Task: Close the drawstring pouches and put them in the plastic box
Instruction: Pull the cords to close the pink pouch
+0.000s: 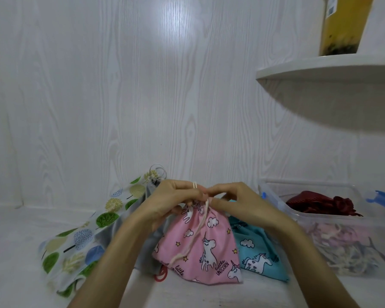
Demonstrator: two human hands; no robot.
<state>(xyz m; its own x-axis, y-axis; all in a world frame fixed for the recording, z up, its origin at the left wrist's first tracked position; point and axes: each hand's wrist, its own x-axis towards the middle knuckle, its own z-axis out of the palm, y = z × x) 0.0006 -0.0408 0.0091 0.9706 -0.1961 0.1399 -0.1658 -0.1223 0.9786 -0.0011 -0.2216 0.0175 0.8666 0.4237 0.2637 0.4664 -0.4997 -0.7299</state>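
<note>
Both hands meet at the top of the pink pouch (200, 245), which stands near the front edge of the white counter (13, 241), about in the middle. The left hand (171, 203) curls its fingers and pinches the cream string (196, 236) at the pouch's neck. The right hand (233, 203) does the same from the other side, so the fingertips of the two hands almost touch. The neck of the pink pouch is bunched up tight under the fingers. One loose end of the string hangs down the front of the pouch. The pouch has white unicorns, clouds and stars on it.

Just beside it, on the right, lies a blue pouch (258, 256) with the same unicorns; it touches the pink one. On the left, behind the left arm, is a grey pouch (147, 247), and a pouch with green and blue trees (80, 241) leans further left. A small red loop (160, 275) lies at the foot of the pink pouch.

The clear plastic box (333, 221) sits at the right edge of the counter. A dark red pouch (316, 203) lies inside it, and more cloth and strings show blurry through its wall.

A white shelf (329, 67) sticks out of the wall above the box, with a yellow drink cup (342, 25) on it
</note>
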